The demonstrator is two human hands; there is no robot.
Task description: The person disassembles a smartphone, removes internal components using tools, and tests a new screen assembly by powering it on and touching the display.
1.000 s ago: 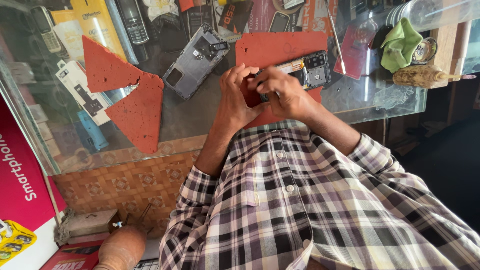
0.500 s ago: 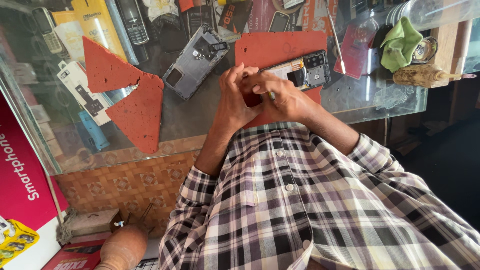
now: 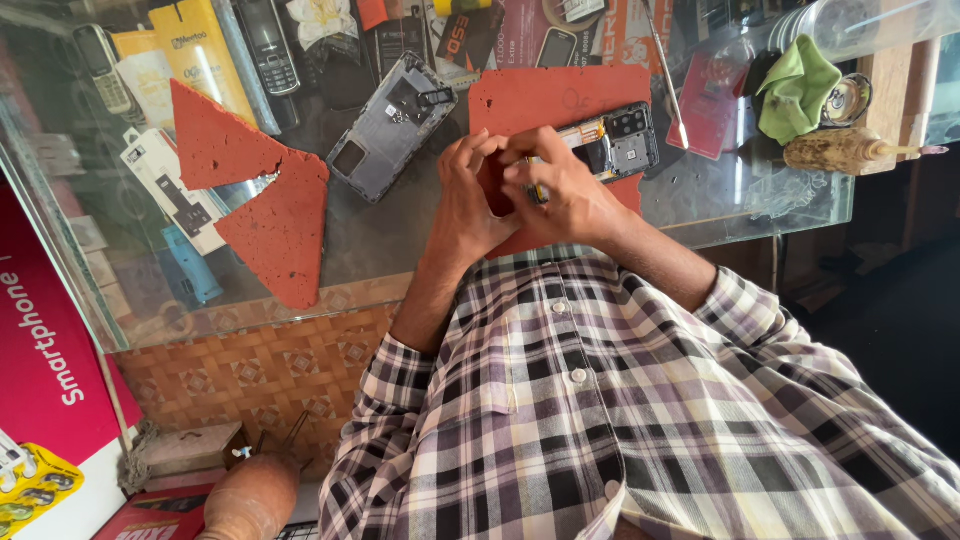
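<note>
An opened phone point(image 3: 622, 146) with its back off lies on a red mat point(image 3: 560, 92) on the glass counter point(image 3: 400, 235). My right hand point(image 3: 565, 195) is curled over the phone's left end and pinches a small thin yellowish tool point(image 3: 540, 192). My left hand point(image 3: 468, 200) is curled beside it, its fingertips meeting those of the right hand above the mat. The spot under the fingers is hidden. A grey phone back cover point(image 3: 392, 122) lies just left of the mat.
Two torn red mat pieces point(image 3: 270, 215) lie at the left. A thin metal tool point(image 3: 665, 70), a green cloth point(image 3: 798, 88) and a wooden-handled brush point(image 3: 845, 150) sit at the right. Old phones and packages show under the glass. A pink box point(image 3: 45, 340) stands at the lower left.
Both hands stay over the phone's left end; only the fingers have shifted slightly against each other.
</note>
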